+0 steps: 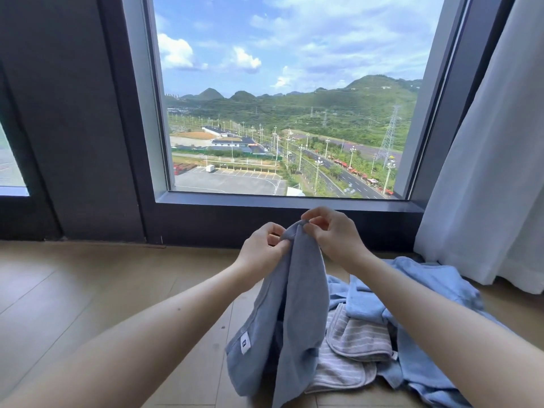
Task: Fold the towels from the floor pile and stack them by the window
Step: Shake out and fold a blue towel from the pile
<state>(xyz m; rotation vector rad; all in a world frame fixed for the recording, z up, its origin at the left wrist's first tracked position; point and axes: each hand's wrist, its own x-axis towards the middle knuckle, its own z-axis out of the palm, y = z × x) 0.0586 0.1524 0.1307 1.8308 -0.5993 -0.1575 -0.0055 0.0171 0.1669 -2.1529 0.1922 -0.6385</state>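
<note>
A grey-blue towel (297, 304) hangs in the air in front of me, its top edge bunched between both hands. My left hand (262, 248) pinches the edge from the left, and my right hand (332, 234) pinches it from the right, close together. A white label shows on the towel's lower left corner. On the floor to the right lies the pile (406, 316): light blue towels and grey striped towels (353, 346), crumpled together. The hanging towel hides part of the pile.
A large window (282, 98) with a dark frame and low sill (288, 204) is straight ahead. A white curtain (494, 160) hangs at the right, reaching the floor beside the pile. Bare wooden floor (88, 290) stretches to the left.
</note>
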